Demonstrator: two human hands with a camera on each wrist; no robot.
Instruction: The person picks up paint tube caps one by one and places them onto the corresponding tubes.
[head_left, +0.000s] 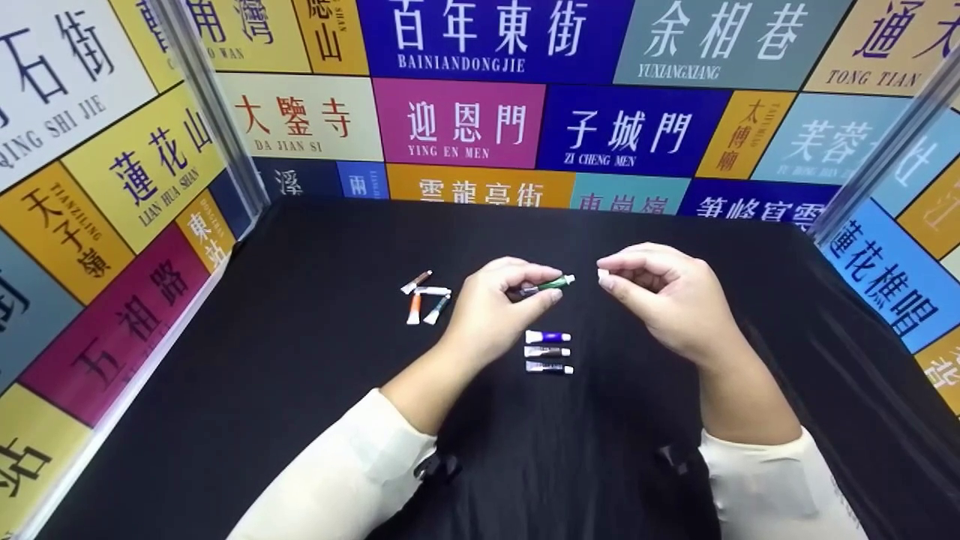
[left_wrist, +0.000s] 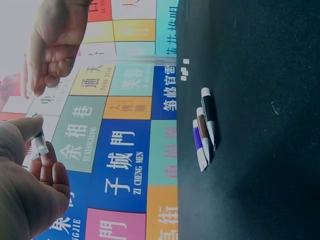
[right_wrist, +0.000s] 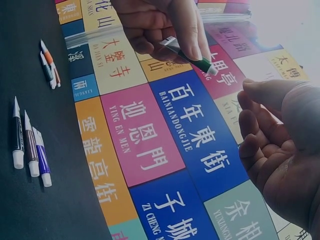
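My left hand (head_left: 534,287) pinches a small green tube (head_left: 551,284) near its middle, holding it above the black table with its white tip pointing right. In the right wrist view the green tube (right_wrist: 192,58) slants down out of the left hand's fingers (right_wrist: 187,35). My right hand (head_left: 611,279) hovers just to the right of the tip, a short gap away. Its fingers are curled, and the fingertips pinch what looks like a small white cap (head_left: 603,277). The left wrist view shows the tube's clear ribbed nozzle (left_wrist: 39,147) sticking out of my left hand.
Three small tubes, purple (head_left: 547,337), brown (head_left: 547,351) and black (head_left: 549,367), lie in a row below my hands. Several more tubes (head_left: 425,296), one of them orange, lie in a loose pile to the left. The black tablecloth (head_left: 300,420) is walled in by coloured sign panels.
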